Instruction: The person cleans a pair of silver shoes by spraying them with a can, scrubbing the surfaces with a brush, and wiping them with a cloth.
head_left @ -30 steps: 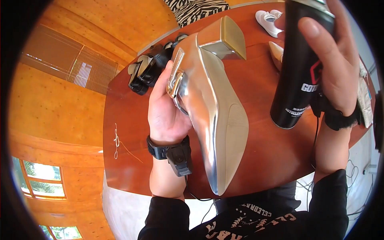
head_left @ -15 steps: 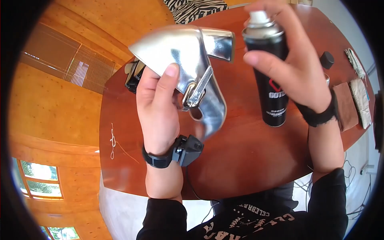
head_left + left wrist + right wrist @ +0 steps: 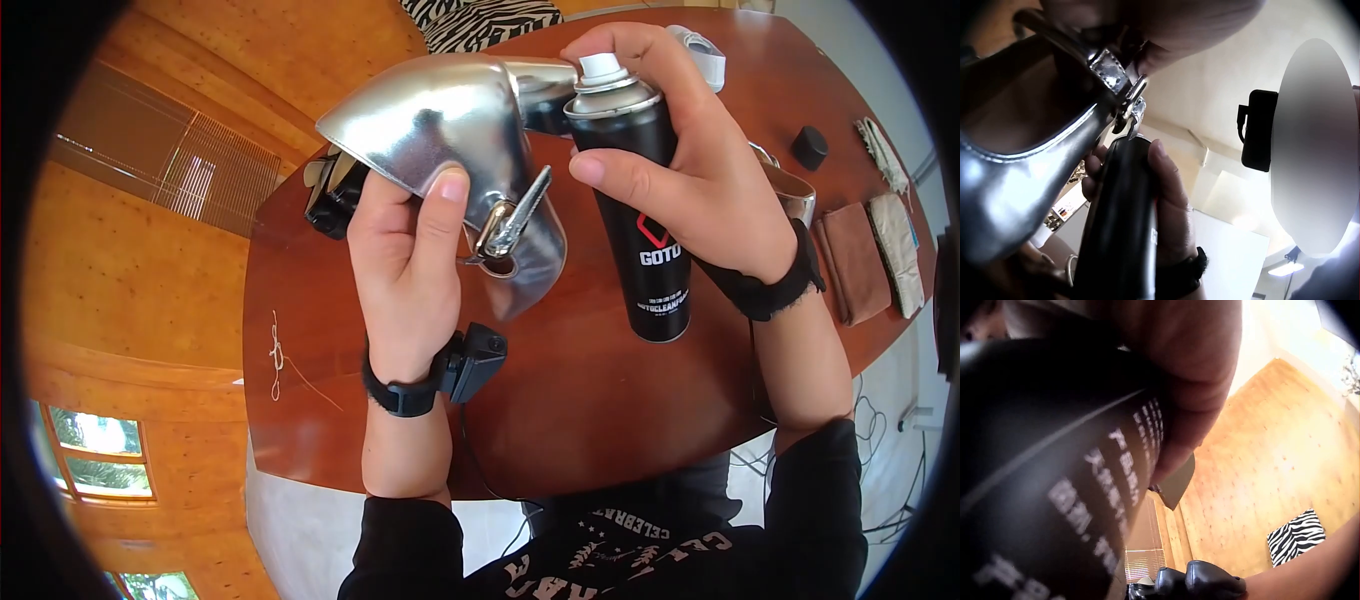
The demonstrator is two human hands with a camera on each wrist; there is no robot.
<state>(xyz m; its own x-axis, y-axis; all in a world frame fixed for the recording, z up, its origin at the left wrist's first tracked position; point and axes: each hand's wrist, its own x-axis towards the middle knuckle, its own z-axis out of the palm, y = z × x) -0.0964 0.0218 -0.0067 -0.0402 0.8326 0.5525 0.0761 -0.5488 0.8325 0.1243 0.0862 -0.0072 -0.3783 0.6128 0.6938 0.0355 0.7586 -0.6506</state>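
Observation:
My left hand (image 3: pixel 410 260) holds a metallic silver heeled shoe (image 3: pixel 430 110) above the table, with the thumb on its upper near the opening. The block heel (image 3: pixel 545 90) points right. A buckle (image 3: pixel 500 230) with a short strap end shows on the shoe's side. To the right, my right hand (image 3: pixel 705 190) grips a black spray can (image 3: pixel 650 270) upright, its white nozzle (image 3: pixel 600 67) close to the heel. The index finger reaches up by the nozzle; the thumb lies across the can. In the left wrist view, the can (image 3: pixel 1119 212) stands beside the buckle.
Black shoes (image 3: pixel 335 195) sit on the table (image 3: pixel 600 420) at the left, near a loose cord (image 3: pixel 277 355). At right are a metallic shoe (image 3: pixel 795 190), a black cap (image 3: pixel 808 147), a brown cloth (image 3: pixel 855 265) and a pale cloth (image 3: pixel 895 250). A white sneaker (image 3: pixel 708 62) stands behind.
The shoe has turned from showing its sole to showing its back and buckle side. The spray can has come left and nearer the shoe, its nozzle now beside the heel.

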